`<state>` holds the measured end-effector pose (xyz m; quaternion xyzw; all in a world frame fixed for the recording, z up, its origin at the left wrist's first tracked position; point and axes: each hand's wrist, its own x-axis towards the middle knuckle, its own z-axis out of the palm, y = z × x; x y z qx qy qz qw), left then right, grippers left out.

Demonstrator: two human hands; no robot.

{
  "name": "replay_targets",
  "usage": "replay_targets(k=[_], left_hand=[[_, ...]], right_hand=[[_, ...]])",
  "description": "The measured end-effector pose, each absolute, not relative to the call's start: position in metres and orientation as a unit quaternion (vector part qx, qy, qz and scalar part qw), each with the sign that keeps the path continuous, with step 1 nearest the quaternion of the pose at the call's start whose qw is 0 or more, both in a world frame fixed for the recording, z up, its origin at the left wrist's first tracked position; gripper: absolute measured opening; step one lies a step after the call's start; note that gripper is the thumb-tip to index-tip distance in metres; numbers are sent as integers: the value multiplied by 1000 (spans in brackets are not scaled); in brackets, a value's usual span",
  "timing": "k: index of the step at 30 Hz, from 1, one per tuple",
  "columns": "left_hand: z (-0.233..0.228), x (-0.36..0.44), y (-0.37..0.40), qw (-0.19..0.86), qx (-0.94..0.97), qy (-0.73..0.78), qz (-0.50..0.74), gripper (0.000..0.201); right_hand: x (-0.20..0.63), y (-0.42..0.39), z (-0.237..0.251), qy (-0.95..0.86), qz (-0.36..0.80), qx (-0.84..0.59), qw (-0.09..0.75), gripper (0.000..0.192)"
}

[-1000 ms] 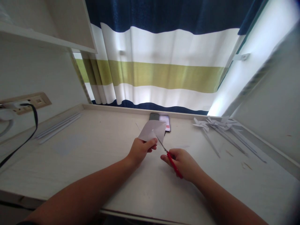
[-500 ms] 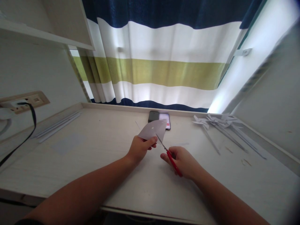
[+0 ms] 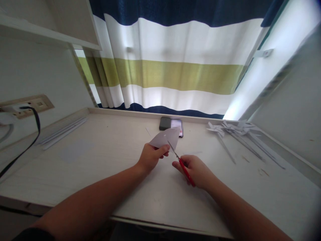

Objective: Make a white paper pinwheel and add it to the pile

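Paper sheet [image 3: 169, 135], pinched in the left hand [image 3: 151, 156], thumb on top and fingers curled underneath. Hangs tilted over the middle of the white desk [image 3: 117, 144], far corner overlapping the phone [image 3: 177, 124] from this angle; touching it or clear of it, impossible to tell. Bears a small pale spot near the middle, hole or mark uncertain at such a size.

Gripped by the red handles in the right hand [image 3: 197, 169]: the scissors [image 3: 187, 173], pointing away and to the left, with one blade showing over the near part of the sheet, just beside the left thumb. Second blade perhaps beneath the paper, but not clear enough to confirm.

Little change over the last second. Same grasp in both hands, same meeting place of blade and sheet. Only a slight dip of the sheet's far edge, baring more of the black box [image 3: 165, 123] beside the phone, and a slight shift of view. Suggests, as a judgement, slow cutting or a pause for lining up, with hardly any headway; no strip visibly parted.

Well apart on the right, paper pinwheels [image 3: 215, 128]; along the left edge, white paper sticks [image 3: 65, 132].
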<state>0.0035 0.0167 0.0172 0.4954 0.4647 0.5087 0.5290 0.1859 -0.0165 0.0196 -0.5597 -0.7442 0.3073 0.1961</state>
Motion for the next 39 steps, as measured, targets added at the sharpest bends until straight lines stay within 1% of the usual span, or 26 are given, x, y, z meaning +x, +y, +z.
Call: replay_targets(k=[9, 13, 16, 18, 21, 24, 28, 30, 33, 39], left_hand=[[14, 2, 19, 532, 494, 460, 512, 30], [15, -3, 27, 509, 474, 466, 547, 34], [15, -7, 33, 492, 460, 473, 568, 37], [14, -9, 36, 487, 467, 475, 565, 37], [11, -9, 37, 482, 501, 476, 538, 36], [8, -9, 37, 488, 548, 462, 497, 33], [6, -5, 34, 519, 596, 434, 433, 29], [7, -3, 31, 528, 614, 422, 406, 28], [8, 0, 28, 524, 636, 419, 381, 29], [8, 1, 29, 521, 653, 425, 348, 29]], right_hand=[[188, -13, 18, -738, 313, -568, 189, 53], [191, -10, 19, -733, 319, -572, 183, 51], [197, -4, 17, -738, 296, -575, 196, 49], [202, 1, 15, -735, 265, -585, 217, 46], [211, 10, 13, -704, 242, -603, 286, 42], [217, 16, 11, -653, 299, -587, 374, 40], [217, 16, 11, -592, 397, -511, 480, 38], [215, 15, 10, -585, 422, -480, 500, 37], [211, 14, 9, -581, 447, -454, 507, 32], [207, 14, 6, -558, 480, -448, 508, 25]])
